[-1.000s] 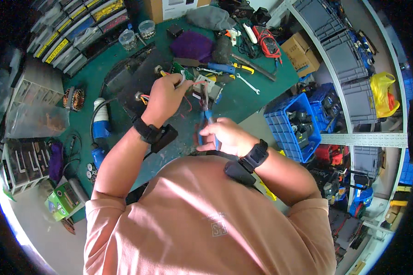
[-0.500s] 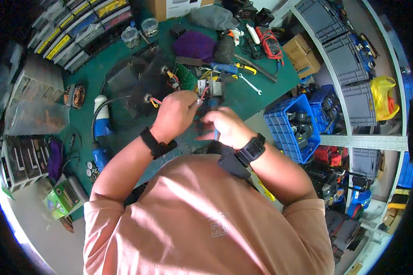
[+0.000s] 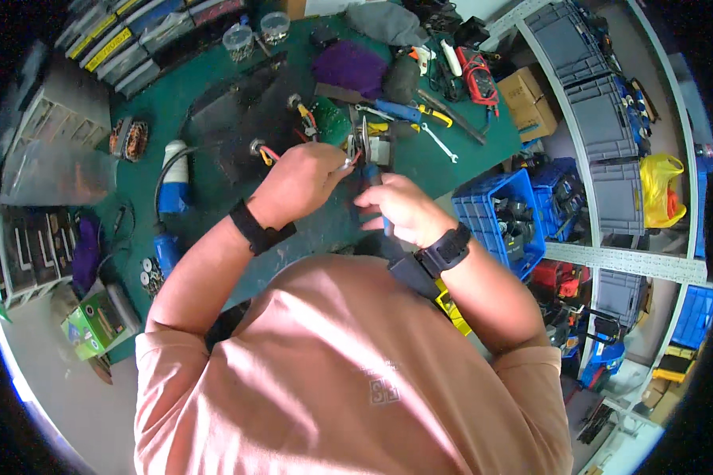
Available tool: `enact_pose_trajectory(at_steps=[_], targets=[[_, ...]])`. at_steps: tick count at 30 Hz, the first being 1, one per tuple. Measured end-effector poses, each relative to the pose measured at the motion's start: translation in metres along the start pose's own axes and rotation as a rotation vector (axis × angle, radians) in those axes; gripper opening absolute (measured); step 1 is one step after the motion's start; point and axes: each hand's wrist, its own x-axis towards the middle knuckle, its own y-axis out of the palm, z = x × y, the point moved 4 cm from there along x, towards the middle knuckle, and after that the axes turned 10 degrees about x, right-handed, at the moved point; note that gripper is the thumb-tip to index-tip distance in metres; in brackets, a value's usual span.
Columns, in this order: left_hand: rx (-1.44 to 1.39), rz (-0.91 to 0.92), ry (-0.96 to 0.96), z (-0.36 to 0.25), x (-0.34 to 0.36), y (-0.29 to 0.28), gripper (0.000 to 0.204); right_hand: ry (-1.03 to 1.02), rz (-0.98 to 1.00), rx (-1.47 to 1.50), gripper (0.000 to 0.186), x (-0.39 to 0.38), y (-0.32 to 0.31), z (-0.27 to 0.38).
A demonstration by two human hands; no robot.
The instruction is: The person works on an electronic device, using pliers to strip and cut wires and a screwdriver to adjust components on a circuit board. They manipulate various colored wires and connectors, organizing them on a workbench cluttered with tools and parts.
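Observation:
My left hand [image 3: 301, 180] is closed around a bundle of red and white wires [image 3: 347, 163] that run to a small metal-and-black electrical part [image 3: 377, 147] on the green bench mat [image 3: 214, 134]. Right beside it, my right hand [image 3: 402, 210] grips a blue-handled plier-type tool [image 3: 370, 180], whose tip points up at the wire ends. The tool's jaws are hidden behind my fingers. A green circuit board [image 3: 333, 120] lies just beyond the hands. Both wrists wear black bands.
Behind the hands lie a purple cloth [image 3: 348, 67], blue-and-yellow pliers [image 3: 408, 112], a wrench [image 3: 440, 144], a red multimeter [image 3: 480, 75] and a cardboard box [image 3: 532, 103]. A blue plug [image 3: 174, 184] lies left. Blue crates [image 3: 503, 220] and grey shelf bins [image 3: 602, 119] stand right.
My right hand has risen from near my chest to meet the left hand, bringing the tool to the wires. The left hand has drawn slightly back toward me.

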Motion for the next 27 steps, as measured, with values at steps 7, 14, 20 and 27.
enact_pose_trajectory(at_steps=[7, 14, 20, 27], targets=[[-0.022, -0.010, -0.063, 0.006, -0.008, 0.001, 0.015, -0.014, 0.058, -0.101, 0.010, 0.008, -0.004, -0.006], [-0.009, -0.007, -0.088, 0.009, -0.009, -0.002, 0.014, 0.003, 0.055, -0.013, 0.026, 0.013, 0.003, -0.013], [-0.018, -0.012, -0.086, 0.010, -0.006, -0.002, 0.016, -0.189, -0.017, -0.055, 0.012, 0.012, 0.008, -0.012], [-0.047, -0.093, -0.012, 0.013, -0.009, -0.003, 0.016, -0.233, -0.103, -0.211, 0.020, 0.013, 0.009, -0.010]])
